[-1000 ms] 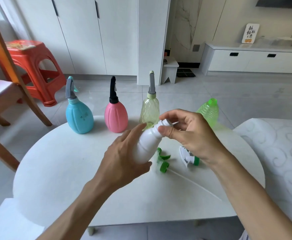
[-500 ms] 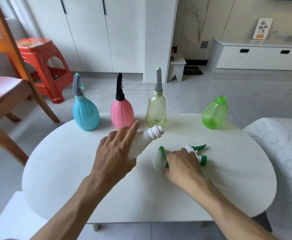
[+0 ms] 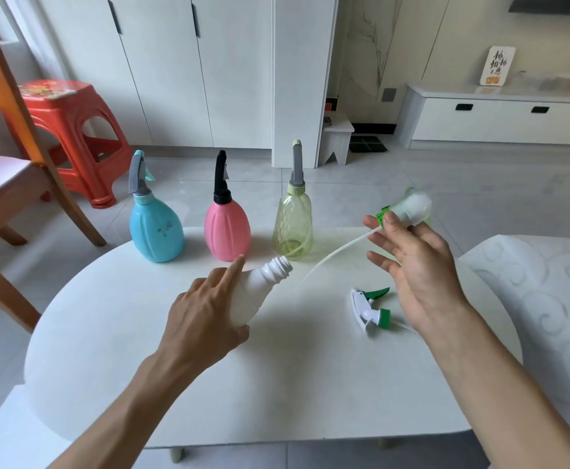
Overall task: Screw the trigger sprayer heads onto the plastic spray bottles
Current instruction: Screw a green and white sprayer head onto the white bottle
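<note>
Right hand (image 3: 412,262) now raised off the table, gripping a blurred sprayer (image 3: 408,208) lifted since a moment ago, tube trailing toward the white bottle (image 3: 259,286) still grasped tilted in left hand (image 3: 205,319), second sprayer (image 3: 369,308) between hands

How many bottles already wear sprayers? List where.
3, along the table's far edge: blue bottle left, pink bottle middle, yellowish bottle right. The right hand may hide another.

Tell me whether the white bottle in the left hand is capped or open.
Open. The white bottle shows bare neck threads, tilted in the left hand; the right hand holds the sprayer head apart.
</note>
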Demonstrator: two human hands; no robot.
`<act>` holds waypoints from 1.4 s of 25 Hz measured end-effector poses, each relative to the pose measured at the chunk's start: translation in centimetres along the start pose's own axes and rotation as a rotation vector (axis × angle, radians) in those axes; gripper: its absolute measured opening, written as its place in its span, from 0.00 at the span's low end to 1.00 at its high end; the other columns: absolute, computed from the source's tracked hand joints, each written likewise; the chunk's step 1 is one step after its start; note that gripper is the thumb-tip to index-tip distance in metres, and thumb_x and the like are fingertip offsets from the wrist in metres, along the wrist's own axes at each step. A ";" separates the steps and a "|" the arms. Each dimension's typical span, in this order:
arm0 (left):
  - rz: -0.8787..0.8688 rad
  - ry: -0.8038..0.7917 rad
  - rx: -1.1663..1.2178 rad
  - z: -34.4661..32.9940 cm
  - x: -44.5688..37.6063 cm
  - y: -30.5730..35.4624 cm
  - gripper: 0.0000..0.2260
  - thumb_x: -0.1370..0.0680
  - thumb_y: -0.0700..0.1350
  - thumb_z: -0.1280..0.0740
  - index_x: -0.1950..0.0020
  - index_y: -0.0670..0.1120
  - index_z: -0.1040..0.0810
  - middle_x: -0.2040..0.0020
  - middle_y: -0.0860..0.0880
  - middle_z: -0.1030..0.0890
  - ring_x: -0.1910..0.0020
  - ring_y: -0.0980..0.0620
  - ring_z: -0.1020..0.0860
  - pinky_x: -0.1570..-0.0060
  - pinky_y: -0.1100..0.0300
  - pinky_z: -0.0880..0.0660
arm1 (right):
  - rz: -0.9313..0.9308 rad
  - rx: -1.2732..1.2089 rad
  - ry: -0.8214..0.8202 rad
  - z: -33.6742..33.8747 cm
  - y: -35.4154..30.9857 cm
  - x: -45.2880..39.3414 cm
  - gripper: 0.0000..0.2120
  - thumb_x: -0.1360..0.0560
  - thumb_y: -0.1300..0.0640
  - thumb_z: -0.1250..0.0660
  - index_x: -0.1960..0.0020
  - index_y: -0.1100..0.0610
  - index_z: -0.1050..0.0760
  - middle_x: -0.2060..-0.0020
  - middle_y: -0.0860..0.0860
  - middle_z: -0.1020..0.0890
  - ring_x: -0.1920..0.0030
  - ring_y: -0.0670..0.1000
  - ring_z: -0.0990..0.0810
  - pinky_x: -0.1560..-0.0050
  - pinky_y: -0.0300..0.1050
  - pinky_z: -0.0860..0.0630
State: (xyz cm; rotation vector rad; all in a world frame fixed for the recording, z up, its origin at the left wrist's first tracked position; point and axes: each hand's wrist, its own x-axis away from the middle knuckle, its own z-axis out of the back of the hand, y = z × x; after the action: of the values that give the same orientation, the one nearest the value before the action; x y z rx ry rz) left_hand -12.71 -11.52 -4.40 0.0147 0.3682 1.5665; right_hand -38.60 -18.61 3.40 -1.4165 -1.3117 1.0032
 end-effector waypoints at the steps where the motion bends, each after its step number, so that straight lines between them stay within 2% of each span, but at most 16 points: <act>1: -0.009 0.003 0.003 0.0 0.0 0.1 0.49 0.38 0.54 0.23 0.22 0.54 0.44 0.38 0.52 0.24 0.50 0.45 0.24 0.61 0.55 0.29 | -0.005 -0.032 0.015 0.0 0.2 0.0 0.04 0.21 0.55 0.32 0.54 0.50 0.22 0.46 0.54 0.14 0.46 0.51 0.19 0.48 0.48 0.23; 7: -0.017 0.015 0.013 0.0 -0.2 0.4 0.48 0.39 0.54 0.23 0.23 0.53 0.42 0.38 0.51 0.23 0.50 0.45 0.24 0.62 0.56 0.30 | 0.061 -0.129 0.093 0.4 0.1 -0.6 0.02 0.20 0.53 0.33 0.50 0.51 0.24 0.42 0.54 0.15 0.47 0.51 0.19 0.49 0.47 0.23; 12: -0.044 0.010 0.039 0.1 -0.2 0.7 0.48 0.39 0.54 0.23 0.23 0.53 0.42 0.38 0.51 0.23 0.50 0.45 0.24 0.61 0.55 0.28 | 0.072 -0.127 0.063 -0.1 0.6 -0.5 0.03 0.20 0.52 0.34 0.49 0.51 0.25 0.41 0.54 0.16 0.46 0.51 0.19 0.50 0.47 0.23; 15: -0.067 0.029 0.084 0.4 -0.2 1.1 0.47 0.39 0.53 0.23 0.23 0.53 0.41 0.37 0.52 0.23 0.50 0.45 0.24 0.60 0.54 0.26 | 0.035 -0.111 -0.012 -0.9 1.2 -0.2 0.02 0.20 0.53 0.34 0.51 0.49 0.24 0.43 0.54 0.15 0.47 0.51 0.19 0.49 0.48 0.23; 18: -0.112 0.068 0.154 0.9 -0.1 1.8 0.47 0.40 0.51 0.22 0.23 0.51 0.39 0.36 0.51 0.23 0.49 0.45 0.23 0.59 0.54 0.26 | -0.014 -0.084 -0.134 -2.2 2.5 0.8 0.03 0.21 0.52 0.34 0.49 0.48 0.24 0.43 0.52 0.14 0.47 0.52 0.18 0.51 0.48 0.23; 21: -0.151 0.102 0.208 1.4 0.0 2.4 0.48 0.40 0.49 0.21 0.24 0.50 0.38 0.36 0.50 0.23 0.49 0.45 0.22 0.57 0.55 0.26 | -0.001 -0.007 -0.259 -3.5 4.1 2.0 0.09 0.27 0.46 0.32 0.48 0.46 0.20 0.43 0.53 0.15 0.43 0.54 0.17 0.51 0.48 0.23; 23: -0.164 0.112 0.226 1.7 0.1 2.6 0.48 0.40 0.48 0.21 0.23 0.49 0.38 0.36 0.50 0.23 0.49 0.44 0.23 0.56 0.54 0.25 | 0.006 -0.005 -0.310 -4.2 4.5 2.5 0.09 0.29 0.44 0.29 0.50 0.42 0.17 0.44 0.56 0.15 0.41 0.53 0.18 0.50 0.48 0.23; 26: -0.161 0.115 0.235 2.0 0.2 2.5 0.48 0.40 0.47 0.22 0.23 0.49 0.39 0.36 0.50 0.23 0.50 0.44 0.23 0.55 0.53 0.25 | 0.003 -0.017 -0.367 -4.1 4.5 2.2 0.11 0.28 0.47 0.29 0.47 0.46 0.17 0.48 0.50 0.14 0.45 0.48 0.17 0.48 0.48 0.25; 28: -0.154 0.115 0.241 2.1 0.3 2.3 0.48 0.40 0.48 0.22 0.23 0.49 0.40 0.36 0.50 0.24 0.50 0.44 0.23 0.55 0.53 0.25 | 0.012 -0.004 -0.418 -3.9 4.6 1.8 0.09 0.28 0.50 0.29 0.48 0.46 0.16 0.51 0.47 0.14 0.49 0.46 0.18 0.49 0.46 0.26; 31: -0.155 0.118 0.275 2.3 0.4 2.3 0.48 0.40 0.49 0.23 0.23 0.50 0.40 0.35 0.51 0.24 0.50 0.44 0.23 0.54 0.53 0.24 | 0.039 -0.006 -0.427 -3.6 4.6 1.4 0.08 0.29 0.54 0.28 0.50 0.48 0.16 0.53 0.49 0.15 0.51 0.48 0.20 0.50 0.42 0.26; 35: -0.153 0.124 0.286 2.5 0.4 2.3 0.48 0.40 0.49 0.23 0.23 0.50 0.40 0.36 0.51 0.23 0.50 0.45 0.23 0.53 0.52 0.24 | 0.097 -0.026 -0.444 -3.2 4.5 1.1 0.13 0.31 0.58 0.26 0.46 0.53 0.18 0.55 0.48 0.15 0.53 0.45 0.18 0.52 0.38 0.24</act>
State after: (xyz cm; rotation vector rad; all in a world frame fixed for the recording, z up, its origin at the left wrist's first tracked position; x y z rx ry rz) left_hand -14.34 -10.57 -1.56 0.1090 0.6737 1.3566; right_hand -34.30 -17.87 -0.15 -1.3314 -1.5857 1.4286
